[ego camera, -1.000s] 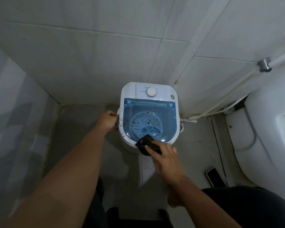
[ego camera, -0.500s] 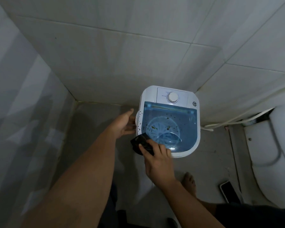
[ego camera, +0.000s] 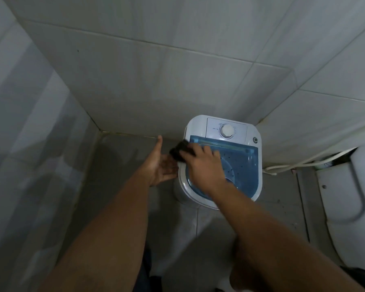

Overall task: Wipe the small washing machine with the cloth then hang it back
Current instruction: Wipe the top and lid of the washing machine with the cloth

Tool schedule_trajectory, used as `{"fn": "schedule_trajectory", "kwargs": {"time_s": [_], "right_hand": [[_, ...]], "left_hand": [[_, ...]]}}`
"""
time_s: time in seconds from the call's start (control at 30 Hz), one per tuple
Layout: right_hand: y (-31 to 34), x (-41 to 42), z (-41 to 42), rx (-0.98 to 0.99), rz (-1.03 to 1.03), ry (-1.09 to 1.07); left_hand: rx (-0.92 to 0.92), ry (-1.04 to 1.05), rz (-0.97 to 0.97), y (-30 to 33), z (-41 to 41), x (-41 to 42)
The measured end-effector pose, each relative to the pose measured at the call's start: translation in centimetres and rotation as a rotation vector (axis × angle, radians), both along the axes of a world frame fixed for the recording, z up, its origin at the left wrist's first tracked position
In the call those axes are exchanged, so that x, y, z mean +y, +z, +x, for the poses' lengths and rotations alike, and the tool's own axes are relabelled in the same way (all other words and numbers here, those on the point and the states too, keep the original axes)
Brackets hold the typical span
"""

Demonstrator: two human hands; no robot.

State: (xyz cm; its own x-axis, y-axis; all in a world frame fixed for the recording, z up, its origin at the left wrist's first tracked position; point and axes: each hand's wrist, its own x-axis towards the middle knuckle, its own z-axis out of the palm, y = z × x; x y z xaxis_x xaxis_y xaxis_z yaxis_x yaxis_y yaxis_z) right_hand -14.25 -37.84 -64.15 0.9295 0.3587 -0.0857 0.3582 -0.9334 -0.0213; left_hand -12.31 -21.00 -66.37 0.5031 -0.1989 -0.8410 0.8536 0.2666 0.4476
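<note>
At the far left of the frame there is only tiled wall, with the grey floor meeting it at a corner left of centre. Just right of that corner the left hand (ego camera: 159,165) lies palm up with its fingers spread and loose, gripping nothing; its fingertips reach the left side of the small washing machine (ego camera: 222,159), though whether they press on the casing or only hover beside it cannot be told. It looks placed to steady the machine or to catch what falls.

Next, at the centre of the frame, the dark cloth (ego camera: 180,151) sits bunched on the machine's upper left edge, where the white rim meets the corner of the blue see-through lid (ego camera: 243,165). The right hand (ego camera: 202,165) is curled over it, fingers clamped on the cloth and pressing it down, with the forearm crossing the front of the lid.

So the wiping step is in hand, and by my reading only partly done: dark specks show across the right half of the lid. The next move calls for dragging the cloth rightward over the lid and then up toward the white control panel with its dial (ego camera: 227,130), keeping pressure even so the light machine does not shift. At the right edge a white cord (ego camera: 293,165) trails along the floor. No hook or rail for hanging the cloth is in view
</note>
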Motion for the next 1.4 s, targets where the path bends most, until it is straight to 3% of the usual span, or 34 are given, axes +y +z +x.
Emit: {"fn": "schedule_trajectory", "kwargs": {"time_s": [0.13, 0.23, 0.43, 0.53, 0.7, 0.8, 0.97, 1.07, 1.27, 1.4], "right_hand": [[1.4, 0.9, 7.6, 0.013, -0.030, -0.140], [1.2, 1.5, 7.3, 0.011, -0.032, -0.153], [-0.8, -0.8, -3.1, -0.003, 0.058, 0.199], [-0.8, -2.1, -1.7, -0.013, -0.005, 0.333], [2.0, -0.5, 8.4, -0.026, -0.114, 0.030], [2.7, 1.4, 9.6, -0.024, -0.176, 0.008], [1.5, 0.3, 2.8, -0.014, -0.167, 0.345], [1.0, -1.7, 3.8, 0.009, -0.157, 0.547], [1.6, -1.4, 10.4, -0.065, -0.180, 0.064], [0.7, 0.4, 7.4, -0.062, -0.124, 0.115]], "left_hand": [[-0.010, -0.032, 0.004, -0.1, 0.1, 0.1], [-0.012, -0.040, 0.000, 0.0, 0.2, 0.0], [0.007, -0.026, -0.061, 0.7, 0.1, -0.2], [0.004, -0.028, -0.057, 0.6, 0.0, -0.1], [-0.003, -0.018, 0.008, 0.5, -0.2, -0.3], [-0.004, -0.021, 0.026, 0.3, -0.1, -0.2], [0.039, 0.028, -0.041, -0.6, 0.0, 0.1], [0.064, 0.078, -0.048, -0.7, 0.0, 0.0], [0.065, 0.105, -0.052, -0.4, -0.1, 0.1], [0.074, 0.140, -0.085, -0.5, -0.3, 0.2]]}}
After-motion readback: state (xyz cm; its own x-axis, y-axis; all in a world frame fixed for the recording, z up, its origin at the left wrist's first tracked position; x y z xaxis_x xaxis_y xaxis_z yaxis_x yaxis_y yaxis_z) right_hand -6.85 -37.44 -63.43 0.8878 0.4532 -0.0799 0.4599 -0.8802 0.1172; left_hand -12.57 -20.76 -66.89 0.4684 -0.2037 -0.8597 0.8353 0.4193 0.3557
